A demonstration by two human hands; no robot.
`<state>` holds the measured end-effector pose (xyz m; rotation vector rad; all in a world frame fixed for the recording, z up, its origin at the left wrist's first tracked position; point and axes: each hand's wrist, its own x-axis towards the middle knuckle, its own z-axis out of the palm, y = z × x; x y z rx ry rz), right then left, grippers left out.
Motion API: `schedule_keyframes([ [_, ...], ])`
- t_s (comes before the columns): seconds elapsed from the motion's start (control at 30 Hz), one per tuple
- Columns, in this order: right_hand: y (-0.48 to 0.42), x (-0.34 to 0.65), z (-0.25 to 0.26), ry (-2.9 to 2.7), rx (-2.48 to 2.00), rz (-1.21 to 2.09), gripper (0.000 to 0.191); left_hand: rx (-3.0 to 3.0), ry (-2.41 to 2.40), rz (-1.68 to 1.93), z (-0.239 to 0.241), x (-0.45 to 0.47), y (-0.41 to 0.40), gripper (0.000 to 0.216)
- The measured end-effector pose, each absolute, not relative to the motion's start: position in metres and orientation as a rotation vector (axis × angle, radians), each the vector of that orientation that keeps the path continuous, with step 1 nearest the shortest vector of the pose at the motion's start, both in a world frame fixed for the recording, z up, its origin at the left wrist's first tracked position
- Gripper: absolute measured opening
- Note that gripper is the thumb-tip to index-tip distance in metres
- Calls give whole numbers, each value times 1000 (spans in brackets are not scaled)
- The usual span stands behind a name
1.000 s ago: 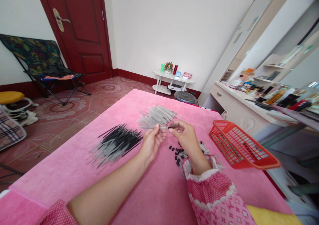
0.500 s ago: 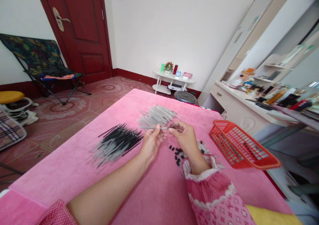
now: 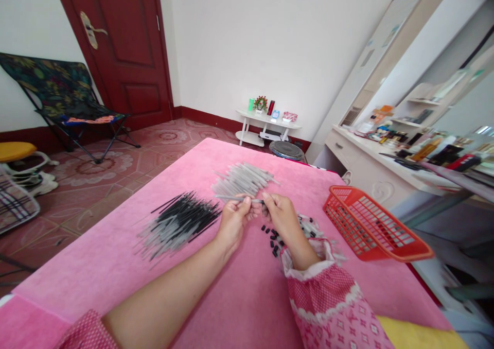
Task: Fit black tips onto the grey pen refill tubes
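Observation:
My left hand point(image 3: 233, 219) is closed around a thin grey tube point(image 3: 231, 198) that sticks out to the left of its fingers. My right hand point(image 3: 281, 213) pinches at the tube's right end; whatever small piece it holds is hidden by the fingertips. Both hands hover over a pink cloth-covered table point(image 3: 239, 287). Just beyond them lies a pile of grey tubes point(image 3: 241, 179). A heap of black-and-grey sticks point(image 3: 177, 223) lies to the left. Small black caps point(image 3: 273, 238) are scattered under my right wrist.
A red plastic basket point(image 3: 370, 225) sits tilted at the table's right edge. A white dresser point(image 3: 386, 158) crowded with bottles stands to the right. A folding chair point(image 3: 65, 102), a dark red door point(image 3: 119, 50) and a low white shelf point(image 3: 268, 125) stand on the tiled floor beyond.
My right hand has moved slightly left, closing in on the tube's end and on my left hand. The small black piece seen at its fingertips earlier no longer shows.

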<state>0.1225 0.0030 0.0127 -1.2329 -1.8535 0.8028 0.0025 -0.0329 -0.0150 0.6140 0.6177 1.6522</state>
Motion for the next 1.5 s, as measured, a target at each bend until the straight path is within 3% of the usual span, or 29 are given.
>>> schedule_keyframes([
  [0.2, 4, 124, 19, -1931, -1126, 870, 24, 558, 601, 1652, -16, 1, -32, 24],
  [0.37, 4, 125, 17, -1989, -1206, 798, 47, 572, 601, 1626, -18, 1, -32, 24],
  [0.5, 5, 128, 18, -2038, -1133, 814, 28, 564, 599, 1625, -19, 1, -32, 22],
  [0.67, 5, 131, 20, -2073, -1190, 823, 45, 575, 600, 1607, -18, 2, -33, 25],
  [0.8, 5, 131, 21, -2038, -1137, 807, 24, 574, 602, 1607, -17, 1, -33, 25],
  [0.93, 4, 131, 23, -2073, -1175, 820, 42, 572, 623, 1593, -17, 1, -33, 25],
  [1.1, 4, 133, 26, -2080, -1154, 771, 30, 560, 614, 1599, -15, 2, -34, 27],
  [1.23, 1, 130, 25, -2092, -1205, 796, 44, 553, 640, 1591, -15, 1, -34, 30],
  [1.5, 5, 141, 36, -2087, -1271, 795, 39, 666, 741, 1570, -15, 0, -33, 30],
])
